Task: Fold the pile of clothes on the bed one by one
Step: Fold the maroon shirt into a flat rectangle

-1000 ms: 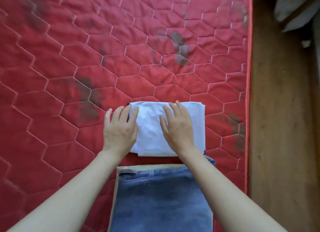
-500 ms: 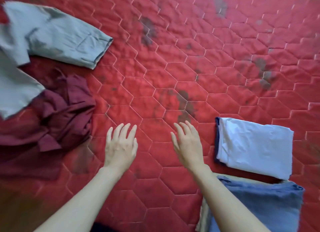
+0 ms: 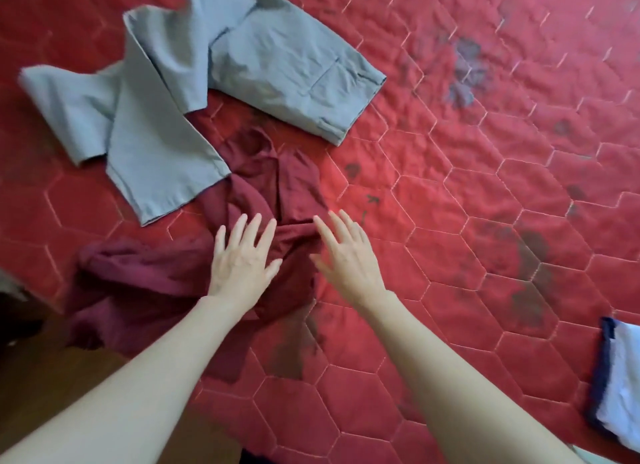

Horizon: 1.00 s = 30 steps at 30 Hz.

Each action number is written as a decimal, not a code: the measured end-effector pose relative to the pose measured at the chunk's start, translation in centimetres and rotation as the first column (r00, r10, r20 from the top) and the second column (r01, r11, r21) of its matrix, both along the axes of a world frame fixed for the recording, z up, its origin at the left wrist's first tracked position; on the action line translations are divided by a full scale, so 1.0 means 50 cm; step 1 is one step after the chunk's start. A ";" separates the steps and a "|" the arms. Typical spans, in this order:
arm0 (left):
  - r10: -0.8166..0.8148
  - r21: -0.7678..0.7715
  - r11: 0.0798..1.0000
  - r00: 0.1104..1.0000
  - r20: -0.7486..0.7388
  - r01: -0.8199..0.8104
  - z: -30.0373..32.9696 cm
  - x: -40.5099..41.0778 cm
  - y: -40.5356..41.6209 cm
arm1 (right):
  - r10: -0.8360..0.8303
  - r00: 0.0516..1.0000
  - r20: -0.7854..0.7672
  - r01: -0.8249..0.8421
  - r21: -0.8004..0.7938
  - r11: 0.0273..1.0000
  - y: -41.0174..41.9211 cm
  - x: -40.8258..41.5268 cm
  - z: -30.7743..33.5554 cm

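Nearest us, right of the maroon garment [image 3: 166, 276], we list a folded white garment [image 3: 620, 387] with a dark edge, cut off by the frame. Over the crumpled maroon garment on the red quilted mattress [image 3: 450, 193]: left hand [image 3: 242, 259] and right hand [image 3: 346, 252], fingers spread flat, gripping nothing; contact unclear through blur. Beyond it, overlapping its far edge, grey trousers [image 3: 194, 72], top cropped.

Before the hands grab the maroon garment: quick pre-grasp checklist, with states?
1. Left hand free, fingers straight: ok.
2. Right hand free, fingers straight: ok.
3. Maroon garment within reach, under both hands: ok.
4. Maroon garment free of the grey garment: not ok, grey hem overlaps its top edge.
5. Collar or hem located in the crumple: cannot tell.
6. Bare mattress to the right for spreading: ok.
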<state>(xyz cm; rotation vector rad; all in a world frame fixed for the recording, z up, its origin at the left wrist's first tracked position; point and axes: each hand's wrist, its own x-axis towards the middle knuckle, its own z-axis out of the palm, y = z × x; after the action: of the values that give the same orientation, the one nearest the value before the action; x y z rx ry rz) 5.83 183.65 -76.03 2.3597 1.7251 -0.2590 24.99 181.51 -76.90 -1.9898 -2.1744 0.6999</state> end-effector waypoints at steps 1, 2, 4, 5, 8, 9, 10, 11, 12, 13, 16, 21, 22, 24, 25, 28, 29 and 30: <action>-0.003 -0.055 0.998 0.999 -0.040 0.001 -0.018 -0.017 -0.001 | 0.040 0.999 0.023 -0.039 -0.034 0.999 0.011 -0.013 -0.017; -0.003 -0.094 0.996 0.998 -0.055 -0.002 -0.034 -0.031 -0.004 | 0.064 0.997 0.041 -0.061 -0.064 0.996 0.019 -0.023 -0.034; 0.025 -0.116 0.993 1.000 -0.016 -0.027 -0.054 -0.052 -0.007 | 0.064 0.996 0.066 -0.056 -0.113 0.992 0.033 -0.036 -0.061; 0.042 -0.102 0.994 0.999 0.015 -0.040 -0.057 -0.058 -0.007 | 0.042 0.997 0.066 -0.035 -0.112 0.993 0.039 -0.041 -0.070; 0.043 -0.071 0.997 0.990 0.131 -0.034 -0.041 -0.067 -0.003 | -0.062 0.996 0.071 0.065 -0.043 0.997 0.058 -0.039 -0.071; 0.058 -0.064 0.997 0.983 0.175 -0.047 -0.031 -0.068 0.002 | -0.095 0.994 0.058 0.098 -0.046 0.994 0.064 -0.033 -0.064; 0.079 -0.058 0.996 0.972 0.220 -0.068 -0.017 -0.068 0.008 | -0.126 0.992 0.028 0.127 -0.053 0.990 0.068 -0.026 -0.054; 0.090 -0.043 0.996 0.959 0.269 -0.081 -0.004 -0.067 0.018 | -0.155 0.988 -0.012 0.154 -0.047 0.987 0.073 -0.016 -0.040; 0.085 -0.024 0.996 0.944 0.320 -0.082 0.011 -0.063 0.032 | -0.182 0.982 -0.057 0.181 -0.019 0.983 0.079 -0.004 -0.022; 0.075 -0.011 0.997 0.926 0.371 -0.076 0.030 -0.056 0.049 | -0.205 0.974 -0.097 0.208 0.024 0.978 0.086 0.010 0.001; 0.057 0.035 0.995 0.852 0.521 -0.088 0.105 -0.012 0.111 | -0.250 0.956 -0.155 0.277 0.185 0.943 0.111 0.067 0.091; -0.087 0.184 0.982 0.758 0.646 -0.045 0.278 0.114 0.222 | -0.297 0.938 -0.182 0.347 0.431 0.833 0.154 0.204 0.293; -0.124 0.217 0.976 0.747 0.653 -0.028 0.318 0.141 0.241 | -0.307 0.935 -0.178 0.355 0.474 0.806 0.158 0.233 0.338; -0.197 0.290 0.957 0.718 0.668 -0.007 0.401 0.194 0.265 | -0.331 0.927 -0.177 0.373 0.538 0.756 0.158 0.285 0.426; -0.241 0.339 0.941 0.704 0.669 0.000 0.441 0.218 0.266 | -0.334 0.925 -0.180 0.376 0.566 0.734 0.150 0.307 0.465; -0.352 0.467 0.884 0.672 0.651 0.011 0.528 0.277 0.225 | -0.324 0.925 -0.196 0.371 0.650 0.664 0.087 0.355 0.548; -0.389 0.506 0.862 0.670 0.632 0.023 0.543 0.290 0.196 | -0.323 0.926 -0.195 0.365 0.678 0.638 0.055 0.365 0.562; -0.424 0.543 0.839 0.672 0.607 0.038 0.548 0.300 0.163 | -0.326 0.927 -0.184 0.355 0.706 0.613 0.019 0.373 0.568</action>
<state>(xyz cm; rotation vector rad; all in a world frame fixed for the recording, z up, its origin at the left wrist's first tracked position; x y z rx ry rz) 20.85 191.79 -48.65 2.4789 1.1555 1.0716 43.63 182.47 -48.48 -1.7934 -1.5662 -0.1944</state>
